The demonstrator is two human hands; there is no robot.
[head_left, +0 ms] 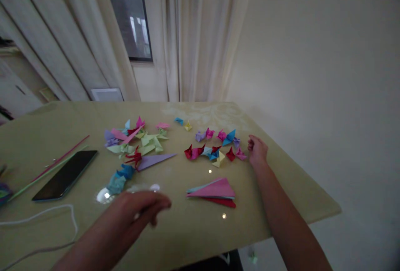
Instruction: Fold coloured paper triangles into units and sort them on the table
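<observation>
My left hand hovers over the near part of the table, its fingers bent loosely and apart from the thumb, with nothing visible in it. Folded paper strips in pink, blue and red lie fanned to its right. At the table's right side, my right hand has its fingers curled in; whatever they may hold is hidden. Just left of that hand sits a pink folded paper piece, beside a dark red one. Rows of small origami pieces continue leftward.
A heap of paper cranes and a purple folded strip lie left of centre. Blue origami is nearer. A black phone, thin sticks and a white cable occupy the left. A wall borders the right.
</observation>
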